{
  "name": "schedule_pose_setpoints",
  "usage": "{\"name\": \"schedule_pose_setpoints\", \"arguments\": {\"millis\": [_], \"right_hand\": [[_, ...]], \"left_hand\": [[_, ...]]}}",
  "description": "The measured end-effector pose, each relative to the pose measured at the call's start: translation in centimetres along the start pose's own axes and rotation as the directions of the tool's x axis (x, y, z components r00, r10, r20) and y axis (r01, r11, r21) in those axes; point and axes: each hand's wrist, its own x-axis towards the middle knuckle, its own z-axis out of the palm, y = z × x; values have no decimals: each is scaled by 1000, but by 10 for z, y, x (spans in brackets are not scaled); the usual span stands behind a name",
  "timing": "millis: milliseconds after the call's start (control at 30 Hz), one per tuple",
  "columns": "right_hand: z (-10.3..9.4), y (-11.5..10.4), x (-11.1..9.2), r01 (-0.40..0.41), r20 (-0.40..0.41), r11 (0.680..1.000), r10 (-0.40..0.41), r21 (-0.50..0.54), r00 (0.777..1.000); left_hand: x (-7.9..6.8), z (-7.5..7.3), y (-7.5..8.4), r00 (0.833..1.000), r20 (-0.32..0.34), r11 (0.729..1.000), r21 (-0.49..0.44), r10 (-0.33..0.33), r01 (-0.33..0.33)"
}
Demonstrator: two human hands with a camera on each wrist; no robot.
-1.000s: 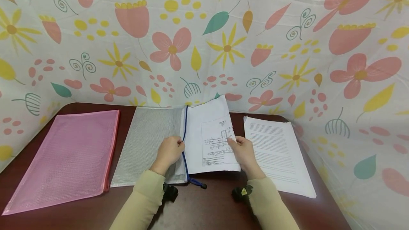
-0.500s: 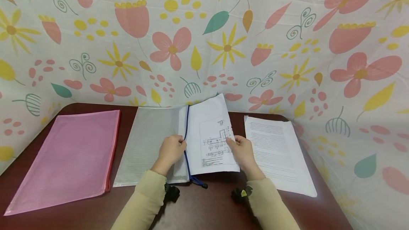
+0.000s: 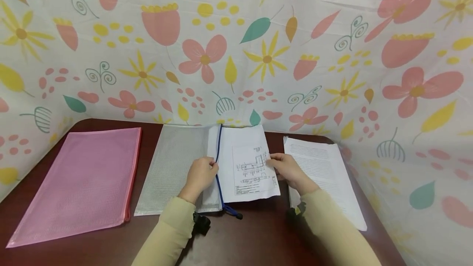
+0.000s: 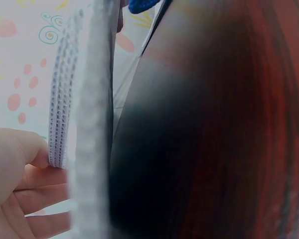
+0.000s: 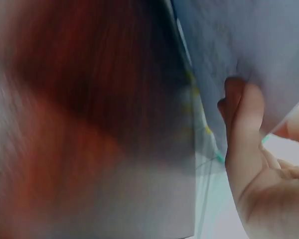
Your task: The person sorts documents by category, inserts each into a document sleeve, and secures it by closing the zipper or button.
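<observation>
Paper (image 3: pixel 245 155) has dropped at its far corner; left grip (image 3: pixel 200 174) pinches folder (image 3: pixel 173 155), right grip (image 3: pixel 291 171) pinches paper. Likely inserting; next needs level leftward push.

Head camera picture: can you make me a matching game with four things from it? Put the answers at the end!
Things:
1. pink folder
2. gray folder
3. drawing sheet
4. text pages

Clues:
A. blue along one edge
B. farthest right of the four
C. farthest left of the four
D. between the gray folder and the text pages

Pairs: 1-C, 2-A, 3-D, 4-B
</observation>
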Motion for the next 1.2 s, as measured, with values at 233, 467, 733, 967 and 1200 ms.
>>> {"name": "schedule_pose_setpoints", "arguments": {"millis": [233,467,733,967,1200], "right_hand": [[-7,3,19,-73,16,997,74,-22,997],[-8,6,23,-96,-9,995,96,7,995],[-9,-7,12,-70,4,982,70,173,998],[-3,-8,11,-64,22,968,60,243,998],[6,-11,11,-43,42,958,32,283,999]], "left_hand": [[-1,1,1,1000,10,999,-34,5,-5],[-1,2,1,1000,11,1000,-16,18,-17],[-2,-1,4,1000,12,1000,-20,22,-22],[-1,-2,5,1000,2,999,-31,10,-10],[-1,-2,5,1000,9,999,-54,-3,4]]}}
